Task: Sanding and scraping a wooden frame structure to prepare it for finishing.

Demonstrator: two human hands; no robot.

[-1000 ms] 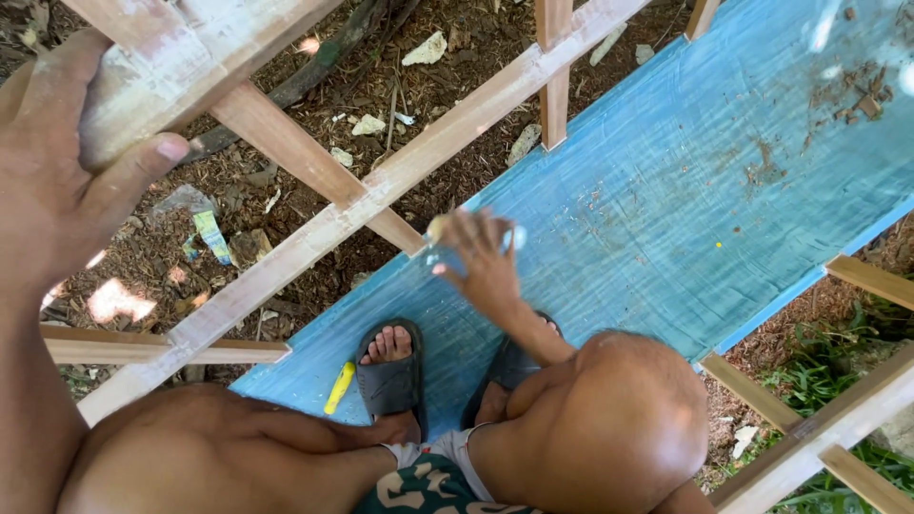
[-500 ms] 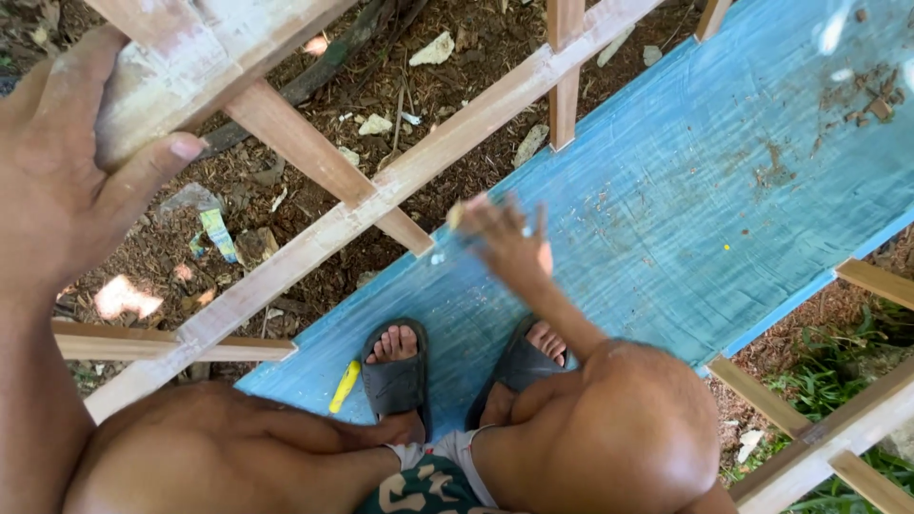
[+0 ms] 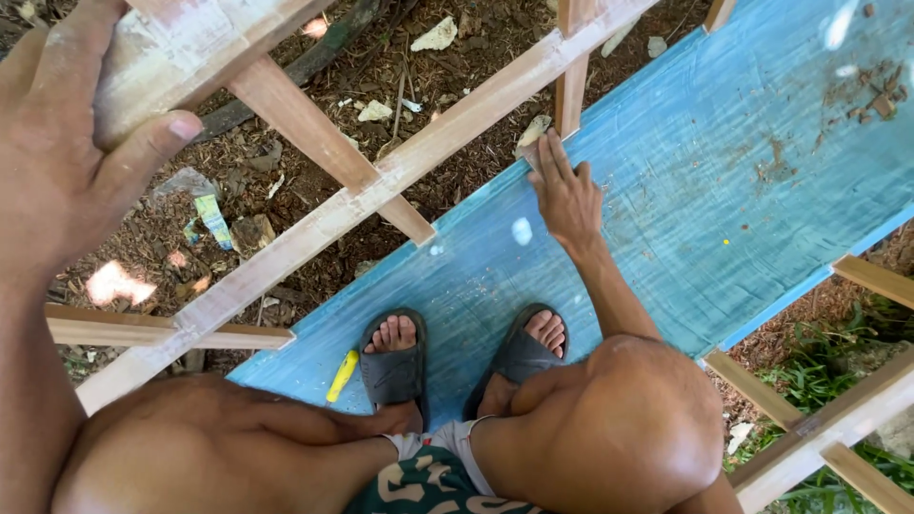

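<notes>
Gripping the pale wooden beam (image 3: 181, 57) at the upper left, the left hand (image 3: 67, 162) has its fingers (image 3: 143, 152) wrapped over the top edge, the thumb pressed against the near face, so this hand looks to be steadying the frame. Below it a long diagonal rail (image 3: 324, 224) runs from lower left to upper right, with a short cross brace (image 3: 324, 143) meeting it, all above bare ground littered with wood chips and scraps. Further right, a small yellow object (image 3: 343, 375) lies on the blue board (image 3: 724, 181) just beside the left foot; both feet wear dark grey sandals (image 3: 395, 366) and stand on the board. The right hand (image 3: 566, 195) reaches forward with its fingers spread flat, touching the board's far edge close to a short upright post (image 3: 571, 90) (whether something small sits under the fingertips cannot be told). The step in hand seems to be feeling or lining up the board's edge against the frame; the next move would call for keeping the left grip firm while the right hand works precisely at that edge. More rails (image 3: 838, 419) cross the lower right over grass.
</notes>
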